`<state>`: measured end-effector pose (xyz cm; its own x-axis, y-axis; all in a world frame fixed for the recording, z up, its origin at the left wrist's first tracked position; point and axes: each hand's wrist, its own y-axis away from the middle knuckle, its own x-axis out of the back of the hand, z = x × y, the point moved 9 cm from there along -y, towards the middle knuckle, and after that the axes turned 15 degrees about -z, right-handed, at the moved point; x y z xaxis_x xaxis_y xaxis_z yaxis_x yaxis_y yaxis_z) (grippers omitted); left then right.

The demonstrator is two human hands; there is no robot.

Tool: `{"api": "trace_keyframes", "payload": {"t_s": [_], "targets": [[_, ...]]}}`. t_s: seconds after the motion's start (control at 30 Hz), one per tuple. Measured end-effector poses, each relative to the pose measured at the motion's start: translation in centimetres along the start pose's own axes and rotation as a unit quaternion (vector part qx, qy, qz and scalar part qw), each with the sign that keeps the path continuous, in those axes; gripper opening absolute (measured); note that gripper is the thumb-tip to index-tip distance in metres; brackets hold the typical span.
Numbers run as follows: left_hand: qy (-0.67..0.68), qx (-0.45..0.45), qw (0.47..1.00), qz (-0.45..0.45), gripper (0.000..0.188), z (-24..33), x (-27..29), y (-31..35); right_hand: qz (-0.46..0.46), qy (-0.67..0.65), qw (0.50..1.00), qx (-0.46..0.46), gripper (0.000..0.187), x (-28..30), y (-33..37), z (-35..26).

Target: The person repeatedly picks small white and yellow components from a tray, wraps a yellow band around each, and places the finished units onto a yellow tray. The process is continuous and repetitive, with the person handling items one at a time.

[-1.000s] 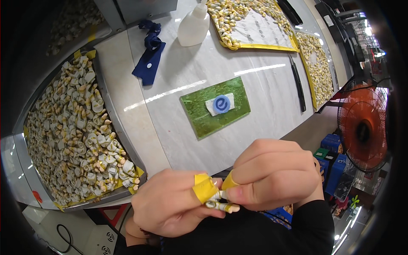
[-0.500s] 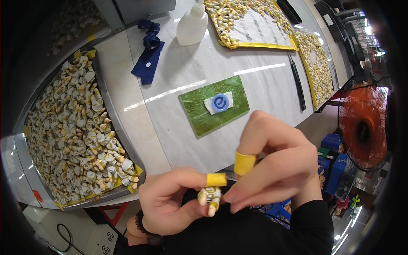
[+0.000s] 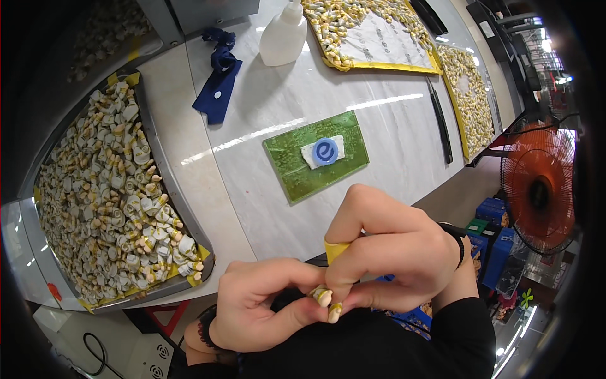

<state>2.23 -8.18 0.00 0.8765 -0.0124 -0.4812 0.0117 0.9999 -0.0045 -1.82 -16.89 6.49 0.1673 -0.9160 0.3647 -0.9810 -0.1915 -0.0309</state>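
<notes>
In front of my body, low in the head view, I hold a small white figurine (image 3: pixel 322 296) with yellow bands and peach-coloured feet. My left hand (image 3: pixel 259 306) pinches it between thumb and index finger. From the other side my right hand (image 3: pixel 398 256) closes on it with thumb and fingertips, so most of the figurine is covered and only its feet end shows. Yellow tape (image 3: pixel 335 251) wraps a finger of the right hand. Beyond the hands lies a green rectangular slab (image 3: pixel 297 180), bearing a white patch and a round blue piece (image 3: pixel 325 151) with a dark curved mark.
At left stands a tray (image 3: pixel 201 232) heaped with similar figurines. A white pump bottle (image 3: pixel 282 41) and dark blue cloth strip (image 3: pixel 218 95) stand farther back. Yellow-edged trays (image 3: pixel 385 67) of small parts, a black slim tool (image 3: pixel 440 123) and an orange fan (image 3: pixel 540 189) are at right.
My right hand has moved left and down, from beside the figurine onto it. The figurine has turned and is now more covered by fingers. My left hand has shifted slightly right.
</notes>
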Motion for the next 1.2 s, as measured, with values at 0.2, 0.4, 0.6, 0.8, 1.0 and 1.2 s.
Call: {"api": "trace_keyframes", "payload": {"t_s": [0.2,0.4,0.6,0.8,1.0,1.2], "targets": [[-0.017,-0.004,1.000,-0.022,0.023,0.4,0.0,-0.3,0.049,-0.078,0.996,0.018,0.017,0.4,0.6,0.8],[-0.034,0.001,0.999,-0.008,0.023,0.4,-0.2,-0.2,0.059,-0.015,0.998,0.031,0.012,0.9,1.3,-0.5],[-0.051,0.003,0.999,-0.009,0.021,0.9,-0.3,-0.4,0.058,-0.005,0.997,0.044,0.016,0.5,1.0,-0.7],[-0.230,0.057,0.971,-0.031,0.021,2.5,-0.1,0.0,0.009,0.007,1.000,0.028,0.021,-1.0,0.6,0.0],[-0.633,0.051,0.746,0.200,0.013,10.7,3.2,6.9,0.031,0.027,0.999,0.022,0.026,-0.7,2.3,0.8],[-0.719,0.243,0.630,0.167,0.025,15.4,9.1,7.9,0.147,0.045,0.987,-0.041,0.021,2.3,6.0,1.9]]}}
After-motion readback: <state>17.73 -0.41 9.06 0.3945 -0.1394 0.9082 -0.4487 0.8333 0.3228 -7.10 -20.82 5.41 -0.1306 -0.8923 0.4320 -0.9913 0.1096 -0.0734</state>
